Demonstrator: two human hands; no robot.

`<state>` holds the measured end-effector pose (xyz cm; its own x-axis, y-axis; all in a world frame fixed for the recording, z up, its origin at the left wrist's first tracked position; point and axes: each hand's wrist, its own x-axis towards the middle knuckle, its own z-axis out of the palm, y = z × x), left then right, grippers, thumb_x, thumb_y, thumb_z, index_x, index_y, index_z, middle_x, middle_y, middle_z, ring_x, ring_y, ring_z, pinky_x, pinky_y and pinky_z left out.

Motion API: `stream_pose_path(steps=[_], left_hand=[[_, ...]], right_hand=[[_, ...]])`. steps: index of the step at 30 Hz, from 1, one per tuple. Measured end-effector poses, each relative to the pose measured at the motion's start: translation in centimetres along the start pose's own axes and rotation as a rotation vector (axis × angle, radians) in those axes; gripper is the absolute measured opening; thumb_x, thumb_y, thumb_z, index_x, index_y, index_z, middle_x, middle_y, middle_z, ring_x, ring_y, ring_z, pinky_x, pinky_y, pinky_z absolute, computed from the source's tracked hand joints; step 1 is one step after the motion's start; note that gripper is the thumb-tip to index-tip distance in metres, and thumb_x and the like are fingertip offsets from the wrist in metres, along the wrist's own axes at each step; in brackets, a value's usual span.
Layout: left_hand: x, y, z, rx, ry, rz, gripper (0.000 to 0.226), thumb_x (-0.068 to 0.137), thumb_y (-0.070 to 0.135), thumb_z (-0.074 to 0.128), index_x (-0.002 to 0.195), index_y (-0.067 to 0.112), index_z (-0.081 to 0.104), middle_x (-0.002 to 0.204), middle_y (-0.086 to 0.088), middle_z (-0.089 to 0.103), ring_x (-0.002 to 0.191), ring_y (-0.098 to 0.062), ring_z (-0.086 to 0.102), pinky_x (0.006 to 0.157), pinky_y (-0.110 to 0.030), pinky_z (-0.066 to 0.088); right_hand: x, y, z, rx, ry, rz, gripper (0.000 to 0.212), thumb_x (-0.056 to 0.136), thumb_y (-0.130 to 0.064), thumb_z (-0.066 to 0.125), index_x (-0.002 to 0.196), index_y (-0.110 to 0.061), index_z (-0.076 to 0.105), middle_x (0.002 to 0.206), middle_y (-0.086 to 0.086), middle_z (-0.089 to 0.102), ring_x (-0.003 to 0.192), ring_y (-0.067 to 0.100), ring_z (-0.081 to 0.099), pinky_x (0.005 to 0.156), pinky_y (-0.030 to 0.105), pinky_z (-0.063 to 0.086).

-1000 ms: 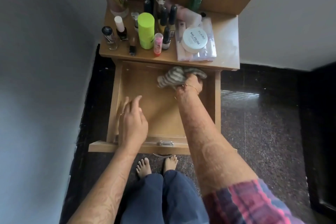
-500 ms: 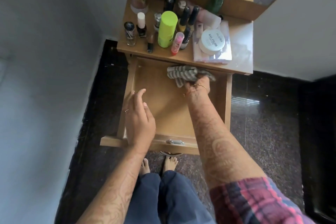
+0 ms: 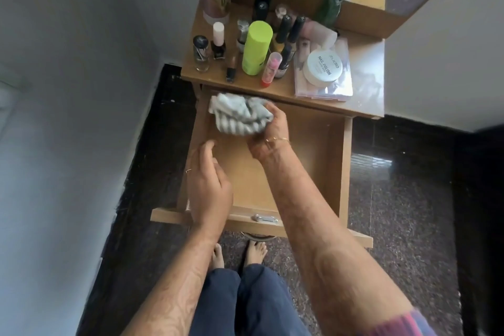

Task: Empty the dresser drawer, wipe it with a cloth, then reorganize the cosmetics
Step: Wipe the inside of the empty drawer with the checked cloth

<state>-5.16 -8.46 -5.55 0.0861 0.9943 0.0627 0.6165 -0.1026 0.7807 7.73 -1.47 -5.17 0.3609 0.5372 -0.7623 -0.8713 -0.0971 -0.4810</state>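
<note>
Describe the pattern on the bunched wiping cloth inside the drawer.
Pale grey-and-white stripes on the bunched wiping cloth, seen best from the head view.

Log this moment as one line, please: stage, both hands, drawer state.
stage: wiping | right hand: gripping striped cloth at drawer's far-left corner | left hand: over near-left edge, empty | drawer: open, emptied | cosmetics: on dresser top

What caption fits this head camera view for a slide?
Right hand wipes the emptied wooden drawer with a striped grey cloth; cosmetics wait on the dresser top.
</note>
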Motion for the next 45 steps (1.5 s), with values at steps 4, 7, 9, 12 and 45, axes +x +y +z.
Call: stream_pose_path(steps=[4,7,9,12,45], left_hand=[[-0.2,0.1,0.5,0.138,-0.066,0.095,0.036,0.089,-0.005,0.045,0.118,0.011,0.058,0.121,-0.007,0.060,0.124,-0.022,0.048,0.097,-0.028,0.039],[-0.7,0.6,0.6,0.228,-0.133,0.116,0.035,0.089,-0.002,0.045,0.117,0.013,0.058,0.125,-0.007,0.060,0.127,-0.023,0.046,0.099,-0.034,0.039],[-0.9,0.8,0.8,0.287,-0.166,0.119,0.036,0.089,0.001,0.044,0.120,0.014,0.056,0.128,-0.007,0.057,0.128,-0.022,0.044,0.102,-0.037,0.038],[-0.7,0.8,1.0,0.259,-0.174,0.083,0.039,0.089,0.004,0.040,0.124,0.014,0.053,0.132,-0.009,0.054,0.131,-0.022,0.041,0.102,-0.038,0.039],[-1.0,0.6,1.0,0.057,0.044,0.005,0.036,0.091,0.007,0.038,0.124,0.013,0.049,0.126,-0.004,0.053,0.119,-0.005,0.040,0.096,-0.030,0.041]], right_hand=[[-2.4,1.1,-4.7,-0.852,0.285,-0.485,0.037,0.073,-0.024,0.063,0.107,-0.011,0.056,0.100,0.005,0.060,0.087,0.023,0.057,0.077,0.027,0.045],[-1.8,3.9,-5.0,-1.847,-0.152,-0.680,0.048,0.087,-0.031,0.054,0.133,-0.021,0.043,0.141,0.011,0.036,0.126,0.031,0.038,0.102,0.042,0.033],[-0.5,4.6,-4.6,-2.087,-0.399,-0.589,0.051,0.094,-0.034,0.043,0.143,-0.029,0.029,0.155,0.003,0.015,0.140,0.032,0.014,0.111,0.050,0.019],[1.1,3.8,-3.8,-2.052,-0.379,-0.611,0.060,0.092,-0.031,0.048,0.146,-0.031,0.022,0.157,0.000,0.011,0.141,0.033,0.011,0.110,0.052,0.021],[-0.3,5.0,-5.1,-2.203,-0.510,-0.701,0.057,0.091,-0.040,0.044,0.143,-0.023,0.029,0.144,0.011,0.025,0.124,0.039,0.035,0.101,0.051,0.031]])
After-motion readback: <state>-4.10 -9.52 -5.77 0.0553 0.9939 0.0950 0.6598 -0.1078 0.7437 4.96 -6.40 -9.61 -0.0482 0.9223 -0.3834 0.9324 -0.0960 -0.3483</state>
